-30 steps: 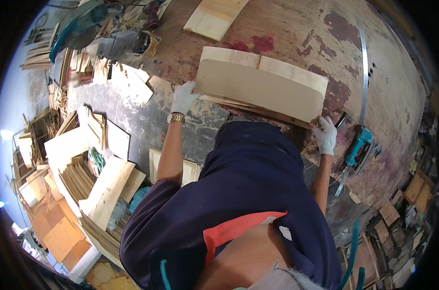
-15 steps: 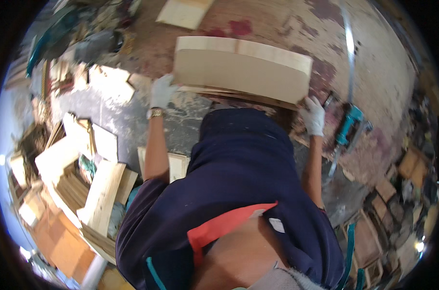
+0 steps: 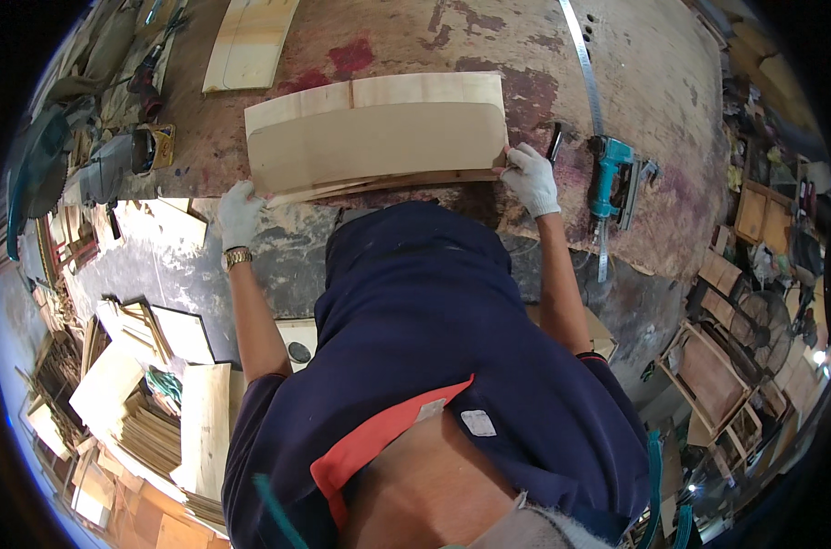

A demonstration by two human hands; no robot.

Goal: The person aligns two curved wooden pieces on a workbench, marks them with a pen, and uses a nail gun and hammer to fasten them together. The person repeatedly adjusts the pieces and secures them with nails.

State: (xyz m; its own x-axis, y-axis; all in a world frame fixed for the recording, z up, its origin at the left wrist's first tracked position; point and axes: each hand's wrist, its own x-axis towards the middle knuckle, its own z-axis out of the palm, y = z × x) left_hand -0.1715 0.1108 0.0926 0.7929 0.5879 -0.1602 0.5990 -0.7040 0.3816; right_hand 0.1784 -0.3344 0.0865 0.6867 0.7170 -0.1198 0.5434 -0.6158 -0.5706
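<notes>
A long wooden board (image 3: 379, 142) lies across the worn workbench (image 3: 415, 41) right before me. Its far strip is pale wood; a flat beige panel with a curved far edge covers the rest. Thin wooden edges show beneath its near side. My left hand (image 3: 242, 212), in a white glove with a watch at the wrist, grips the near left corner. At the near right corner, the gloved fingers of my right hand (image 3: 531, 177) pinch the board's end. Just beyond that hand lies a black pen (image 3: 555, 144).
A teal nail gun (image 3: 609, 178) rests on the bench at right, over a long metal strip (image 3: 582, 64). Another pale board (image 3: 251, 41) lies at the far left. A teal circular saw (image 3: 40, 174) and a drill (image 3: 145, 78) sit at left. Wood offcuts (image 3: 150, 430) are stacked at lower left.
My view has turned, so the bench and tools appear shifted left and the board slants the other way. Both hands have kept their hold on the board's ends.
</notes>
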